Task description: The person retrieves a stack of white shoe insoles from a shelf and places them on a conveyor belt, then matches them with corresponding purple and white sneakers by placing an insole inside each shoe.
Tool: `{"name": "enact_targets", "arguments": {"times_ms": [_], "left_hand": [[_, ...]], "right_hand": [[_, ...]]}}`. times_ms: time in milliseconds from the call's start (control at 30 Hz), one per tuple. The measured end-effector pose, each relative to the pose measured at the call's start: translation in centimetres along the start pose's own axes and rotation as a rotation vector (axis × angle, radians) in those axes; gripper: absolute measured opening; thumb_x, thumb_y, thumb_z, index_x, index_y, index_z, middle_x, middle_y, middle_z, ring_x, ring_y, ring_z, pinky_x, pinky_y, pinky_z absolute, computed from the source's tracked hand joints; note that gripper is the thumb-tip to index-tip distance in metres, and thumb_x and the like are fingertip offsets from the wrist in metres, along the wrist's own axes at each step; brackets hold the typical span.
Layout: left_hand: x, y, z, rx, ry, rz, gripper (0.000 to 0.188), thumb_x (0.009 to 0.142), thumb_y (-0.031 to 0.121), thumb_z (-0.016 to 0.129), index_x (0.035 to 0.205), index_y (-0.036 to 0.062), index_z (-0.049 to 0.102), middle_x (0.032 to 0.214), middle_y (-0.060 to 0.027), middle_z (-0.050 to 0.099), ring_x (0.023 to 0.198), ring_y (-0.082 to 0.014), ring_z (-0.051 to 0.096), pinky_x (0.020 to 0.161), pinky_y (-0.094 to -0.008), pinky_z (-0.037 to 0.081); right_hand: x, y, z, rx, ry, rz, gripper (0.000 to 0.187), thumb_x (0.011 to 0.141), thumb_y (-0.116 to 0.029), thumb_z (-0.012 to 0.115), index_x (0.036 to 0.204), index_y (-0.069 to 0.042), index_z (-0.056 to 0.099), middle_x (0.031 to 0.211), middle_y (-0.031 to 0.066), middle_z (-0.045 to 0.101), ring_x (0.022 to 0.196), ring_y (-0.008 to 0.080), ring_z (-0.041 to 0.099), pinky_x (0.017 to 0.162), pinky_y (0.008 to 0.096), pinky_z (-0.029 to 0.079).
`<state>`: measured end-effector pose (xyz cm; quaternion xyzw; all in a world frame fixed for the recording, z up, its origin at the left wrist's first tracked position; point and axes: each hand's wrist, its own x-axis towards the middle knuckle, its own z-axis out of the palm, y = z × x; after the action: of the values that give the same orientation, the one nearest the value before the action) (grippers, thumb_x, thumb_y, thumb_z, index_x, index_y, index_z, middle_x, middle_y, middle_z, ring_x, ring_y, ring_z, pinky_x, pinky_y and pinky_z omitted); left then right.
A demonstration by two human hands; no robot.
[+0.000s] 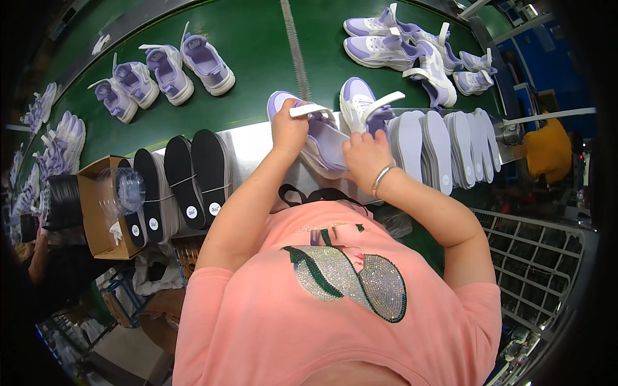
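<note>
A white and lavender sneaker [314, 159] is held in front of my chest, toe pointing away and its white strap lifted. My left hand [291, 130] is closed around its upper on the left side. A lavender insole [330, 143] shows in the sneaker's opening. At its heel end, on the right, my right hand [368, 159] is closed with the fingers on its edge; the fingertips are partly hidden. Just beyond my right hand stands another such sneaker [358, 98], strap sticking out to the right.
Pale insole stacks [438, 151] line the bench edge at right; dark insole bundles [193, 170] are at left beside a cardboard box [96, 219]. Sneakers [166, 72] stand in a row on the green belt [257, 48]; more sneakers [386, 51] lie far right. Another person's arm [40, 254] shows at far left.
</note>
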<state>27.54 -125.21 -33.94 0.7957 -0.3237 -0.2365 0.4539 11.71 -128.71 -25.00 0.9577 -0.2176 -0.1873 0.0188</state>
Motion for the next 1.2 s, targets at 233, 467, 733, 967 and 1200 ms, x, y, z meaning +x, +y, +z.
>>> {"name": "enact_targets", "arguments": {"times_ms": [233,467,733,967,1200], "left_hand": [[-1.5,-0.4,0.6,-0.012,-0.094,0.193,0.041,0.064,0.006,0.058,0.100,-0.0040,0.041,0.087,-0.0219,0.057,0.084,-0.0389,0.055,0.074,-0.0421,0.044],[-1.8,-0.6,0.8,-0.053,-0.065,0.199,0.034,0.060,-0.004,0.049,0.094,-0.0043,0.046,0.088,-0.0212,0.055,0.085,-0.0390,0.052,0.077,-0.0430,0.042],[-1.9,0.1,1.2,0.014,-0.047,0.179,0.034,0.060,-0.004,0.049,0.094,-0.0043,0.048,0.090,-0.0203,0.054,0.086,-0.0377,0.051,0.078,-0.0422,0.041],[-2.4,-0.2,1.1,-0.166,-0.099,0.172,0.035,0.059,-0.002,0.051,0.094,-0.0027,0.046,0.088,-0.0198,0.055,0.084,-0.0361,0.053,0.076,-0.0384,0.043],[-1.9,-1.3,1.9,-0.187,-0.177,0.078,0.043,0.062,-0.003,0.049,0.105,-0.0013,0.046,0.099,-0.0142,0.057,0.094,-0.0249,0.055,0.083,-0.0308,0.041]], "right_hand": [[1.6,1.5,0.6,0.151,-0.117,-0.022,0.017,0.074,-0.020,0.052,0.079,-0.008,0.063,0.088,0.0099,0.058,0.084,0.0237,0.057,0.072,0.0385,0.040],[3.8,-1.4,2.2,0.105,-0.043,-0.001,0.023,0.072,-0.021,0.056,0.091,-0.008,0.059,0.091,0.0093,0.058,0.084,0.0236,0.057,0.073,0.0383,0.040],[1.7,0.0,-0.2,0.041,-0.111,-0.132,0.018,0.067,-0.017,0.058,0.080,-0.006,0.060,0.081,0.0110,0.059,0.077,0.0255,0.059,0.064,0.0343,0.047],[6.2,0.1,5.1,0.293,-0.168,-0.109,0.012,0.065,-0.012,0.057,0.072,-0.004,0.062,0.076,0.0148,0.061,0.074,0.0272,0.061,0.065,0.0346,0.048],[8.8,0.1,3.8,0.092,-0.519,-0.243,0.035,0.064,-0.013,0.061,0.099,-0.008,0.059,0.098,0.0150,0.058,0.093,0.0256,0.057,0.078,0.0332,0.044]]}}
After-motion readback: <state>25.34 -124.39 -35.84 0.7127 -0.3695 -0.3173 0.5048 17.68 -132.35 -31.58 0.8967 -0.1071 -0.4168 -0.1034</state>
